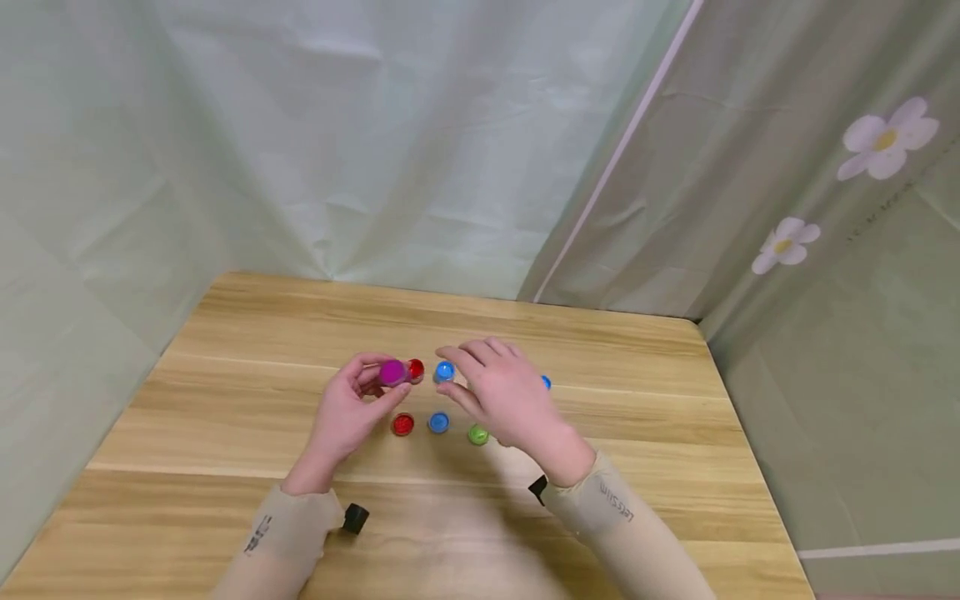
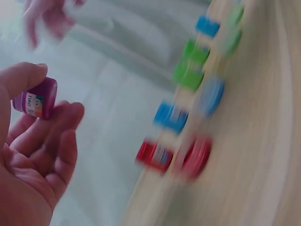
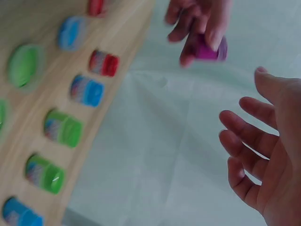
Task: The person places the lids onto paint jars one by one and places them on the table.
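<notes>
My left hand (image 1: 339,421) pinches a small purple jar (image 1: 393,372) between thumb and fingertips, raised above the table. A label shows on the jar's side in the left wrist view. Spread and holding nothing, my right hand (image 1: 513,396) hovers to the right of it, apart from the jar. Beneath the hands stands a row of small jars: a red jar (image 3: 104,63), a blue jar (image 3: 87,90), two green jars (image 3: 63,128) and another blue jar (image 3: 21,214). In the head view my right hand hides the green ones.
Nearer to me lies a second row of round, lid-like discs: a red disc (image 1: 402,424), a blue disc (image 1: 438,422) and green discs (image 1: 478,434). The wooden table (image 1: 225,400) ends at a pale curtain (image 1: 412,167) behind and at the sides.
</notes>
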The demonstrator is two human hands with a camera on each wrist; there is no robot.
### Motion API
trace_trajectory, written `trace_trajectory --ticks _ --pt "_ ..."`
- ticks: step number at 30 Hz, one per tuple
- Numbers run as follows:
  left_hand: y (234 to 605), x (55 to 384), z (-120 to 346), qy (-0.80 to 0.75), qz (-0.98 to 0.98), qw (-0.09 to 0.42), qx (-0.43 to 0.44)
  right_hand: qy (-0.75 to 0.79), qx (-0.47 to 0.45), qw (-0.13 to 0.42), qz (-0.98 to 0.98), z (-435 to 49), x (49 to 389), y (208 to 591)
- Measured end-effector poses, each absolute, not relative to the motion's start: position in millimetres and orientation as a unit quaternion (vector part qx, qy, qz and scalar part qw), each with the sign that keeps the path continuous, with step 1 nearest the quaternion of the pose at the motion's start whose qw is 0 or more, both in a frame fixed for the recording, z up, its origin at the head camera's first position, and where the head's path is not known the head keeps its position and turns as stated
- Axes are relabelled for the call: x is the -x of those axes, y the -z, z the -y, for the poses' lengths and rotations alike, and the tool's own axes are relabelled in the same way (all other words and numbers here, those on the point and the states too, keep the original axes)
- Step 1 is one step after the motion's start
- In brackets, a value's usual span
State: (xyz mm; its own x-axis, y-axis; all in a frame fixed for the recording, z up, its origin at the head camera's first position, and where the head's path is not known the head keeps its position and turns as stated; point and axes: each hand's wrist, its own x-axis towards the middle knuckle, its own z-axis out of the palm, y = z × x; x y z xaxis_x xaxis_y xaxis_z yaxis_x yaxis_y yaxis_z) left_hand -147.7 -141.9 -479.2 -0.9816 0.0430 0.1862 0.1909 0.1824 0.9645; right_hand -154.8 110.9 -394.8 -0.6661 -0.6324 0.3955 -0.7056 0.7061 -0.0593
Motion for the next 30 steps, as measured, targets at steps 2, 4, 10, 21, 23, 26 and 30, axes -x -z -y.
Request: trace_trajectory --ticks 2,4,10,21,23,26,30 --pt "478 150 158 0.611 0.787 0.058 0.058 -0.109 -0.361 0.171 0.91 -118 154 398" --pt "477 153 175 0.586 0.807 0.059 0.045 -0.112 -0.356 0.165 0.913 -124 154 402" --pt "483 162 221 0.489 0.869 0.074 0.014 -0.14 -0.357 0.154 0.911 -141 152 413" --pt "507 176 254 0.414 0.909 0.046 -0.022 -0.151 -0.366 0.154 0.905 -156 148 425" --pt "511 179 255 0.404 0.913 0.043 -0.023 -0.154 -0.363 0.15 0.907 -157 147 426" --pt "513 181 254 0.4 0.916 0.036 -0.026 -0.156 -0.363 0.148 0.907 -158 147 426" --pt "512 182 253 0.393 0.919 0.022 -0.026 -0.155 -0.364 0.149 0.906 -159 146 427"
